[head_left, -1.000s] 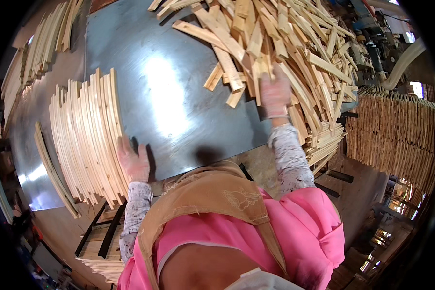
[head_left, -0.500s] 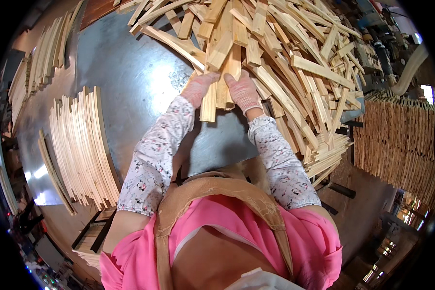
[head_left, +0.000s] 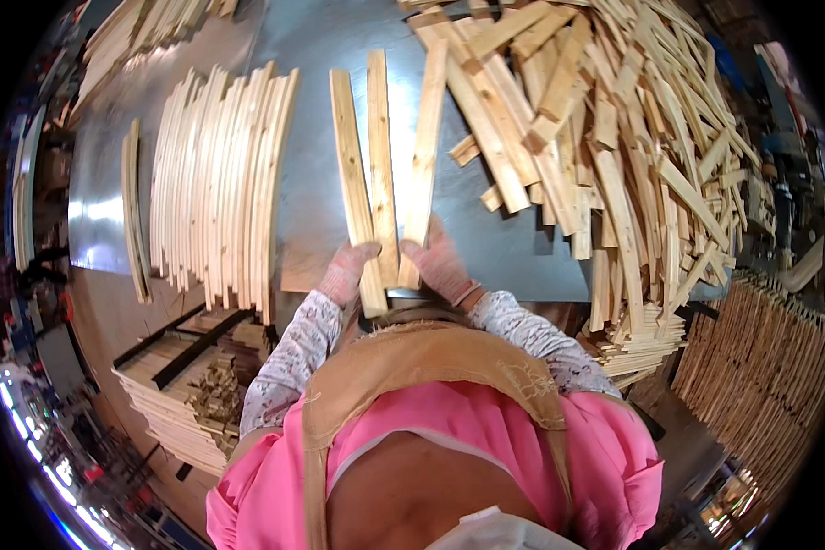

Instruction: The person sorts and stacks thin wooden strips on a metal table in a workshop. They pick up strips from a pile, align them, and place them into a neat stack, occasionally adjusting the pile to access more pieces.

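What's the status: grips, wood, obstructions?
Left grip on left strip; right grip on right strip. Middle strip between them. Loose wood pile close by right strip's far end.

White glare blazed off the metal tabletop (head_left: 513, 252), hottest at its middle, behind three brightly lit wooden strips (head_left: 381, 165)! Shadow pooled on it under the near edge of the loose wood pile (head_left: 605, 121). Beyond the tabletop, dimness ruled, blown-out lights (head_left: 20, 423) streaking off its left end, and the fisheye bent straight edges toward a black rim.
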Motion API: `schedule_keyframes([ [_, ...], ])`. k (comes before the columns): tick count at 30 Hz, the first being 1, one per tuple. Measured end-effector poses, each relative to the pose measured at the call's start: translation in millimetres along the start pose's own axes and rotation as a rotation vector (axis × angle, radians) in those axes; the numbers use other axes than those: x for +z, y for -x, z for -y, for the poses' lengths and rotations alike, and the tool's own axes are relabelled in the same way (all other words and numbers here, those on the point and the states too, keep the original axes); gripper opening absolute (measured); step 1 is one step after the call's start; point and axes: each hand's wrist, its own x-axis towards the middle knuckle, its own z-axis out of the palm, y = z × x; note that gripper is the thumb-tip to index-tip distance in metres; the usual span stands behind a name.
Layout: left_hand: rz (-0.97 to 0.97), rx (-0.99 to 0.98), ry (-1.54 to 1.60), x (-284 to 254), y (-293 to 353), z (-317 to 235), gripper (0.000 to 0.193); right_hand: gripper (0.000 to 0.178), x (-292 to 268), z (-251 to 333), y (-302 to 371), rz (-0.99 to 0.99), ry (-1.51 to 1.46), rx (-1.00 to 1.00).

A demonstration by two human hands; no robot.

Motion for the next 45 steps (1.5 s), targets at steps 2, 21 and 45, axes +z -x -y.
schedule_keyframes([
  [2, 0.012, 0.076, 0.093, -14, -6, -3, 0.043, 0.076, 26, -13, -18, 0.007, -0.026, -0.016],
  [21, -0.547, 0.335, -1.562, -115, 43, -37, 0.081, 0.064, 172, 101, -23, 0.717, 0.846, 0.003],
  [45, -0.051, 0.191, -0.163, 60, -131, -46, 0.079, 0.074, -16, 15, -145, -0.253, 1.016, -0.221],
])
